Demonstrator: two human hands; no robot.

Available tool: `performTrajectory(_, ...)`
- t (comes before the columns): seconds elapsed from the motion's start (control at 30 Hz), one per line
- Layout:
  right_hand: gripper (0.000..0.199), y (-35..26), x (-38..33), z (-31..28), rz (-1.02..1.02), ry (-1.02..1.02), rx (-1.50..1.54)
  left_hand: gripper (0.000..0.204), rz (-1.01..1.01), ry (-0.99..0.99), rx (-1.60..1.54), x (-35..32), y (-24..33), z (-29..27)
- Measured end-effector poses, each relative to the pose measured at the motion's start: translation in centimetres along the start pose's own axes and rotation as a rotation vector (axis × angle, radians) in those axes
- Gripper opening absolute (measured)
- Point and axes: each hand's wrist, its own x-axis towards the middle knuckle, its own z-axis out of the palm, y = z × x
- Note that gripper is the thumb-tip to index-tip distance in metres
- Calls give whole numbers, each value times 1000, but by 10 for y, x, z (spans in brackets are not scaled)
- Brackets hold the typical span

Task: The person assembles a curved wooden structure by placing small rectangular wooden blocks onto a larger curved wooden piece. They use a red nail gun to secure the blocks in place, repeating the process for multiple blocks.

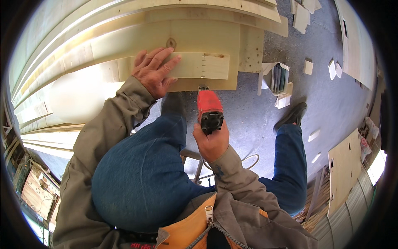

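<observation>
My left hand (155, 70) lies on a short pale board (190, 65), its fingers spread and pressing flat. A row of small dark marks crosses that board near its right end. It rests on a wider wooden board (199, 37) with a dark knot just past my fingertips. My right hand (213, 143) is wrapped round a red and black nail gun (209, 106). The tool's narrow metal nose points away from me, just short of the wide board's near edge. Its grip is mostly hidden by my hand.
More long boards (83, 37) are stacked at the left and far side. On the grey floor (248, 112) stands an open box (278, 79) of dark strips, with wood offcuts (308, 67) scattered around. A thin pale hose (253, 159) curves beside my right wrist. Panels (344, 170) lean at right.
</observation>
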Motion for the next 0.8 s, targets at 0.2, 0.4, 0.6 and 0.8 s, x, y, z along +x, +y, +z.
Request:
performTrajectory(0.2, 46, 13, -11, -7, 33, 23, 9, 70, 6, 24, -12, 0, 1, 1)
performTrajectory(0.4, 41, 37, -28, -32, 98, 101, -9, 69, 35, 61, -31, -1, 0, 3)
performTrajectory(0.6, 36, 91, -39, -82, 370, 252, -53, 67, 22, 49, -21, 1, 3, 3)
performTrajectory(0.8, 35, 127, -36, -147, 628, 155, 372, 66, 41, 74, -20, 0, 2, 3)
